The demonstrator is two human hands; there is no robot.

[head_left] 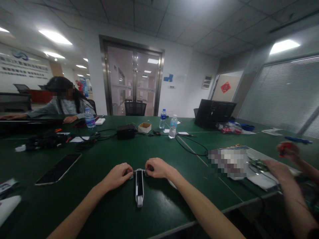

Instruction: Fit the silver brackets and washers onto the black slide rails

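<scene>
A long, narrow device (140, 187) with a white rim and a dark middle lies lengthwise on the green table in front of me. Its near end has a pale, translucent tip; its exact kind does not show. My left hand (121, 175) is closed in a pinch at the left of its far end, where a small metallic part shows by the fingertips. On the opposite side, my right hand (157, 168) pinches at the same far end with curled fingers. Both sets of fingertips partly hide what they grip.
A phone (58, 168) lies left on the table (104, 212). Farther back are a black box (125, 131), an open small box (145, 127), water bottles (172, 127) and cables. At right, another person's hands (279, 168) work over a white sheet; one person sits far left.
</scene>
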